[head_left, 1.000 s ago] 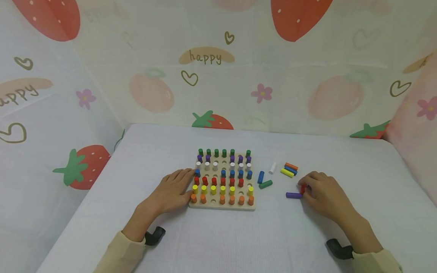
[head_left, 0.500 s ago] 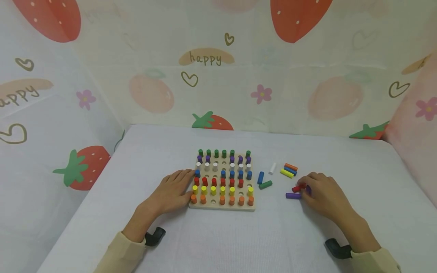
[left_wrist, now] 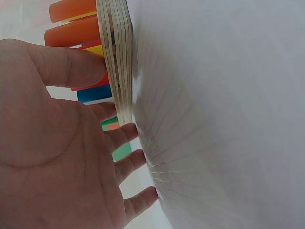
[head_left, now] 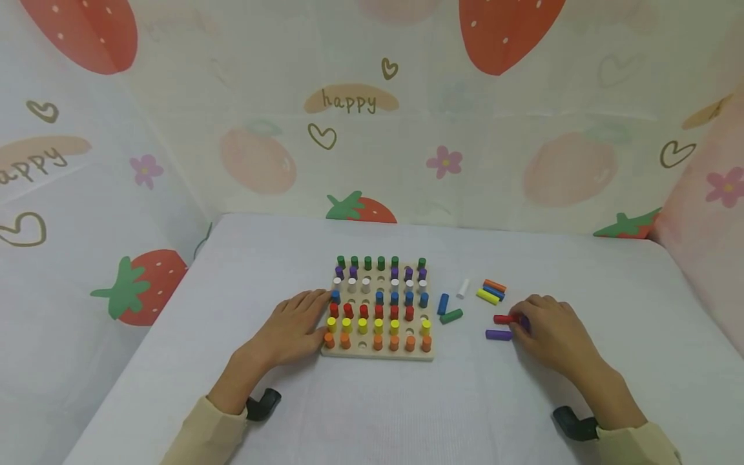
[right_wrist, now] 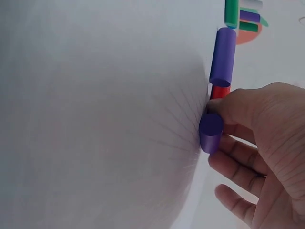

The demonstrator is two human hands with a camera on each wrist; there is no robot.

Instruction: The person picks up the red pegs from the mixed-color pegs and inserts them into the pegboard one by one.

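A wooden pegboard [head_left: 378,352] holds rows of coloured pegs, with some holes bare. My left hand [head_left: 293,326] rests against its left side; in the left wrist view the thumb [left_wrist: 76,67] touches the layered edge and the other fingers extend along it. To the right of the board, my right hand [head_left: 552,329] pinches the right end of a red peg [head_left: 503,319] lying low at the table. Below that peg lies a purple peg [head_left: 498,335]. Another purple peg [right_wrist: 211,134] sits beside the fingertips in the right wrist view, mostly covered by the hand in the head view.
Between board and right hand lie a blue peg [head_left: 444,303], a green peg [head_left: 451,316] and a white peg [head_left: 462,289]. An orange peg [head_left: 495,285], another blue peg [head_left: 494,293] and a yellow peg [head_left: 487,297] lie together behind. A white cloth [head_left: 372,413] covers the table.
The red peg, upright in my right fingers a second ago, has tipped down leftward and now lies flat, parallel to the purple peg. My left hand stays on the board.
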